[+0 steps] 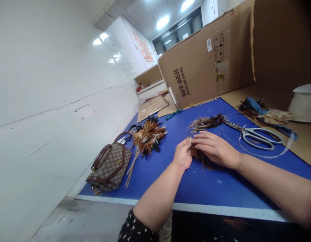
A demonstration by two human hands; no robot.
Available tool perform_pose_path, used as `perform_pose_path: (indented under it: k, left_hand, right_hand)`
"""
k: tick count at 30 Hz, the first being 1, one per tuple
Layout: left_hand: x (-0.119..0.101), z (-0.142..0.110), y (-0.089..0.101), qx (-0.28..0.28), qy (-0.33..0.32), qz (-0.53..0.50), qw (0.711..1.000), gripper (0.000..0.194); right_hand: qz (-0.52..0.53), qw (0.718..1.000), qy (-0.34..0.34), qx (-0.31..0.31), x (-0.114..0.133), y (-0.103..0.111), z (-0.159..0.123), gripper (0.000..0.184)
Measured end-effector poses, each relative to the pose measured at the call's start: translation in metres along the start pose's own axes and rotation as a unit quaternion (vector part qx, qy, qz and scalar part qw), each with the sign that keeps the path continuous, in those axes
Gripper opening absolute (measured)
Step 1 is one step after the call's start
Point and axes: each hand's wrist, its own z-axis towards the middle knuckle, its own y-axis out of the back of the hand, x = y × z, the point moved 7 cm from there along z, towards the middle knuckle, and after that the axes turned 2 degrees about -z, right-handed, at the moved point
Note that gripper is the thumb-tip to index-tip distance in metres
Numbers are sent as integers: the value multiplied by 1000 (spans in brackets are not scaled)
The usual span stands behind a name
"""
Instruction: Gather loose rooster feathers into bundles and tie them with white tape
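Close together over the blue table, both my hands are at a small bunch of brown feathers (198,154). My left hand (182,155) is closed, pinching the bunch's upper end between thumb and fingers. Over the bunch from the right curves my right hand (217,149), its fingers side by side against the feathers and the tips near my left thumb. That hand's thumb is hidden, and it covers much of the bunch. Dark feather ends hang below the palms. Just beyond lies a loose pile of brown feathers (207,122), with large scissors (257,136) to its right.
Left on the blue table (155,181) are a feather bundle with stems (149,134) and a patterned handbag (111,166). A big cardboard box (201,64) stands behind. Clear ribbon (276,155), more feathers (274,116) and a white spool (304,102) are at right.
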Motion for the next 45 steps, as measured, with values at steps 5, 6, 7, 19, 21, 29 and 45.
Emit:
perform_pose_path:
  k: [5,6,7,19,21,29,45]
  left_hand:
    - [-1,-1,-3,18,4,7,1000,37]
    - [-2,0,-2,12,1,8,1000,37]
    - [-2,0,-1,5,-3,9,1000,37]
    - [-11,4,10,-50,-57,26,997,40]
    - [-16,7,17,-68,-76,23,995,40]
    - [-15,11,22,-77,-82,-7,994,44]
    - [-1,6,9,-39,-35,9,999,45]
  right_hand:
    - [-23,998,-59,-11,-10,4,-2,28]
    - [-23,998,-64,-16,-10,5,-3,28]
    - [-23,997,-67,-21,-11,6,-4,28]
    - [-208,965,-162,-3,-46,22,-15,24]
    - [-288,934,-211,18,-69,27,-26,26]
    - [-331,907,-255,51,-98,21,-42,33]
    - [-166,957,-211,-108,-79,24,-27,10]
